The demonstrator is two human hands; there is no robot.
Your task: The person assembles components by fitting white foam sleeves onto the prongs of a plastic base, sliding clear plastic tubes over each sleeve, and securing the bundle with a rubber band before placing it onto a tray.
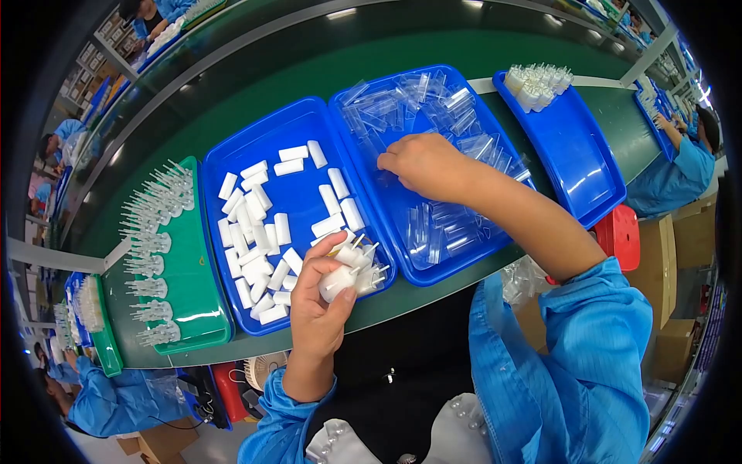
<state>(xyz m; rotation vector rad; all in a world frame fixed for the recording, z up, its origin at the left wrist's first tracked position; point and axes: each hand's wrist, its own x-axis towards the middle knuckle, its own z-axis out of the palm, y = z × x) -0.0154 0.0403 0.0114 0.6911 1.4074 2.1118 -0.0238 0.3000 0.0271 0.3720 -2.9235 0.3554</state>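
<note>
My left hand (315,309) is closed round a bunch of small white plastic parts with thin pointed stems (340,283), held above the near edge of a blue tray (301,114). Short white cylinders (253,207) lie loose in that tray. Over a second blue tray (386,226) reaches my right hand (430,164), its fingers pinched together low among clear plastic tubes (440,232). Whatever is between those fingertips is hidden from view. Clear tubes lie in heaps at the far, right and near parts of this tray.
On the left, a green tray (202,298) carries rows of clear stemmed pieces (151,243). A third blue tray (580,166) at the right holds grouped whitish parts (535,87) at its far end. A red stool (618,236) stands beneath the table's right. Other people in blue work on both sides.
</note>
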